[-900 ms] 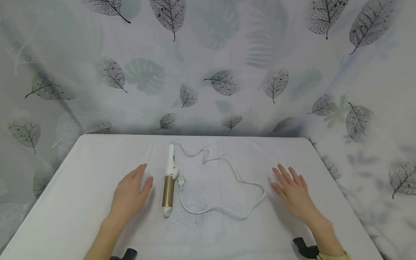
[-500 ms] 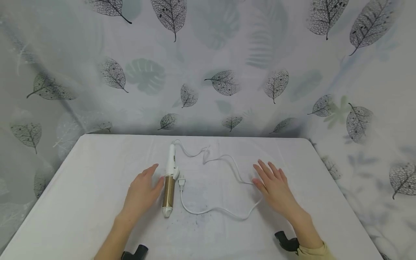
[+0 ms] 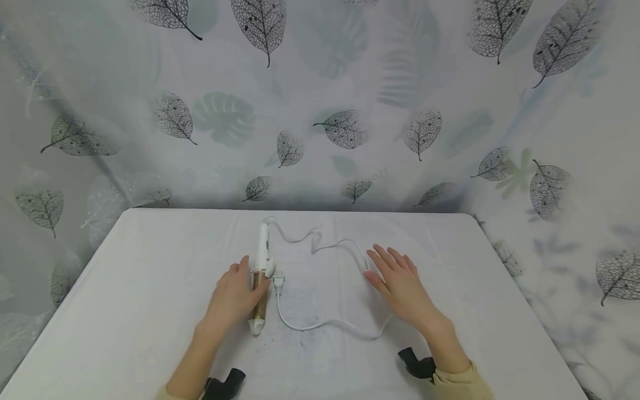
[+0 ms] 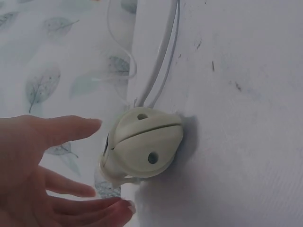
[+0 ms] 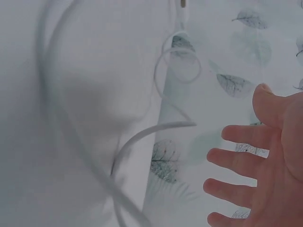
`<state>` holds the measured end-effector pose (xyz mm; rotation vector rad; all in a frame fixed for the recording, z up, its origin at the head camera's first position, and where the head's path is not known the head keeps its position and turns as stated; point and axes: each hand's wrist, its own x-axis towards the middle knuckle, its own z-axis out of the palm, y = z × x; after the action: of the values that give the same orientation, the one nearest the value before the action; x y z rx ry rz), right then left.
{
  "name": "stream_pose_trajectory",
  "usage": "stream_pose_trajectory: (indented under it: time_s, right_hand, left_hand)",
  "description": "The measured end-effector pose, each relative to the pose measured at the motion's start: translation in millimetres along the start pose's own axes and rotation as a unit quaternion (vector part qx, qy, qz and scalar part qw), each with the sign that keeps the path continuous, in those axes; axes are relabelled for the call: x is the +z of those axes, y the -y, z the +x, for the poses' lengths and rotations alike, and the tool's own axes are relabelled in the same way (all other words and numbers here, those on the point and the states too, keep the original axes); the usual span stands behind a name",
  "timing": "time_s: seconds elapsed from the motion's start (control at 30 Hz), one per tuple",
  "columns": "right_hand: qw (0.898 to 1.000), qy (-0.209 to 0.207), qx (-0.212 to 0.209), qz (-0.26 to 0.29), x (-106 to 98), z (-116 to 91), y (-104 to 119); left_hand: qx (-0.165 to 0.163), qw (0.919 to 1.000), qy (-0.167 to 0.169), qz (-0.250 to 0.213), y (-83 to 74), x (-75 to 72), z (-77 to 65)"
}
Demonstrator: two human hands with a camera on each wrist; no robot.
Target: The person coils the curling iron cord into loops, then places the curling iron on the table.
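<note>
A white-handled curling iron (image 3: 263, 244) with a gold barrel lies lengthwise on the white table. My left hand (image 3: 231, 300) is over its left side, the thumb crossing the barrel in the head view. In the left wrist view the thumb and fingers of the left hand (image 4: 28, 175) are spread, with the iron's pale rounded tip (image 4: 147, 149) just beyond them. A white two-pin plug (image 3: 279, 282) lies right of the barrel. My right hand (image 3: 400, 289) hovers with outstretched fingers over the looping white cord (image 3: 325, 323), part of which it hides; nothing is in its palm (image 5: 286, 161).
The white tabletop (image 3: 150, 266) has rounded far corners. A leaf-printed curtain (image 3: 300, 100) stands behind it and along both sides. Black wrist mounts (image 3: 417, 364) sit on both forearms, low over the table.
Both hands have moved inward. The left has come rightward until its thumb overlaps the barrel, and the right has shifted left over the cord. Curling iron and cord stay put.
</note>
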<state>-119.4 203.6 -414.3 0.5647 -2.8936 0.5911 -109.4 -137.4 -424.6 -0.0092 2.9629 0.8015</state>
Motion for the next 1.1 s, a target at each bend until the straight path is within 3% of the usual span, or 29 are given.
stream_pose_trajectory:
  time_s: [0.17, 0.43, 0.7, 0.97, 1.1]
  right_hand:
    - [1.0, -0.003, -0.007, 0.001, -6, 7, 10]
    - [1.0, 0.0, -0.01, 0.004, -18, 17, 27]
    - [1.0, 0.006, -0.016, 0.01, -23, 12, 31]
    - [0.999, 0.026, -0.016, 0.032, -26, 9, 29]
    - [0.998, 0.034, -0.02, 0.047, -28, 9, 29]
  left_hand:
    - [-0.01, 0.9994, 0.032, -0.008, -0.2, 10.2, 3.0]
    - [0.001, 0.9997, 0.023, -0.006, -0.8, 18.7, 4.9]
    - [-0.015, 0.9991, 0.025, -0.031, -0.3, 17.3, 3.4]
    - [-0.005, 0.9978, 0.031, -0.059, 6.4, 13.6, 2.9]
    - [0.0, 0.9975, 0.015, -0.068, 8.3, 11.2, 4.4]
